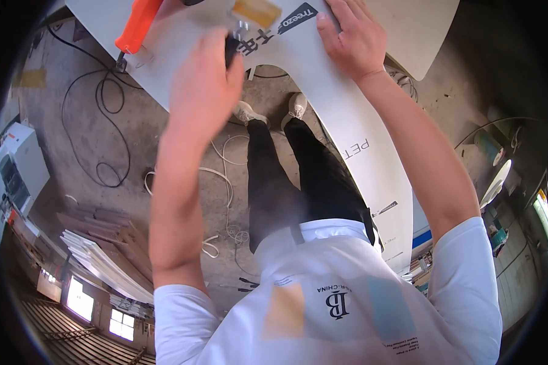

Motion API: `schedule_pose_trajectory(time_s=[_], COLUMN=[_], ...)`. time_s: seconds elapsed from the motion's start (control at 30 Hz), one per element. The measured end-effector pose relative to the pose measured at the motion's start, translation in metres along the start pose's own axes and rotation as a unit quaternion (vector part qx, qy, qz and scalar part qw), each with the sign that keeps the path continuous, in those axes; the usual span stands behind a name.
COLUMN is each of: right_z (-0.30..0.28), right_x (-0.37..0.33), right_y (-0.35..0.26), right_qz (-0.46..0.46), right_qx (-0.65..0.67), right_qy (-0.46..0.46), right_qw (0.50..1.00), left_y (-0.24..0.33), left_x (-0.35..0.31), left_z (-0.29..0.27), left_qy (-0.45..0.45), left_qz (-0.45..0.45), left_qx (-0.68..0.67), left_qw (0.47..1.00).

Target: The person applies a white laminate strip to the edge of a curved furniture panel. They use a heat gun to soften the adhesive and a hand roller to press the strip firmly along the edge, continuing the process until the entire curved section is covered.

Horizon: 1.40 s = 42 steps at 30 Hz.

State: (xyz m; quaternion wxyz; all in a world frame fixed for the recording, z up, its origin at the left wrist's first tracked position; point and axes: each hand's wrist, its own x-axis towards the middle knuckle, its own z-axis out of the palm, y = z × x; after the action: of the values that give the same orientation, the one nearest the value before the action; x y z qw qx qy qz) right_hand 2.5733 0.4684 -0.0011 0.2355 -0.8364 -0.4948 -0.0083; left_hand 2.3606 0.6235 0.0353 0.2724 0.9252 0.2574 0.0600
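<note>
Overall, head view: a white panel [310,61] ran from 12 o'clock round toward 4 o'clock, its curved cut-out facing the wearer's legs [271,164].
Left hand: at 11 o'clock, the left hand [206,79] had its fingers curled around a black-handled tool [232,50] over the panel; blur hid whether the tool touched it.
Right hand: at 1 o'clock, the right hand [354,39] lay over the panel, thumb apart from the fingers; with fingertips cut off, their pressure couldn't be told.
Tool risk: uneven pressure could have sent the tool skidding across the smooth face toward the right hand.
Panel risk: weight on the narrow strip might have tipped or flexed it; whatever supported it was out of sight.
Orange handle: between 10 and 11 o'clock, the orange handle [137,27] ended by the panel's edge, where a swinging forearm could have knocked it down.
Black cable: the black cable [63,118], looped on the floor at 10 o'clock, might have caught a foot.
Tan block: at 12 o'clock, the tan block [256,12] was smeared; whether it belonged to the tool was unclear.
</note>
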Motion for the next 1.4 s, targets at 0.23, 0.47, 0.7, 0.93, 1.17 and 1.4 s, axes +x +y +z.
schedule_pose_trajectory(time_s=[0.23, 0.47, 0.7, 0.93, 1.17, 1.4], right_z=[-0.002, -0.001, -0.001, -0.003, -0.006, -0.002], right_x=[0.000, 0.002, 0.002, 0.002, 0.003, 0.000], right_y=[0.006, 0.002, 0.000, 0.001, -0.001, -0.003], right_qz=[0.001, -0.014, -0.009, -0.005, -0.008, 0.004], right_qx=[0.017, 0.005, 0.015, 0.026, 0.031, 0.049], right_qy=[0.014, 0.022, 0.026, 0.034, 0.043, 0.024], right_qw=[1.000, 1.000, 1.000, 0.999, 0.999, 0.999], left_y=[0.003, 0.013, -0.001, 0.011, 0.008, 0.014], left_x=[0.016, -0.005, 0.027, 0.015, 0.027, 0.030], left_z=[0.001, 0.015, 0.013, 0.014, 0.025, 0.021], left_qy=[0.193, 0.070, 0.114, -0.035, -0.036, -0.084], left_qz=[0.177, 0.156, 0.091, 0.148, 0.128, 0.137], left_qx=[0.087, 0.084, 0.087, 0.121, 0.198, 0.259], left_qw=[0.961, 0.982, 0.986, 0.981, 0.971, 0.952])
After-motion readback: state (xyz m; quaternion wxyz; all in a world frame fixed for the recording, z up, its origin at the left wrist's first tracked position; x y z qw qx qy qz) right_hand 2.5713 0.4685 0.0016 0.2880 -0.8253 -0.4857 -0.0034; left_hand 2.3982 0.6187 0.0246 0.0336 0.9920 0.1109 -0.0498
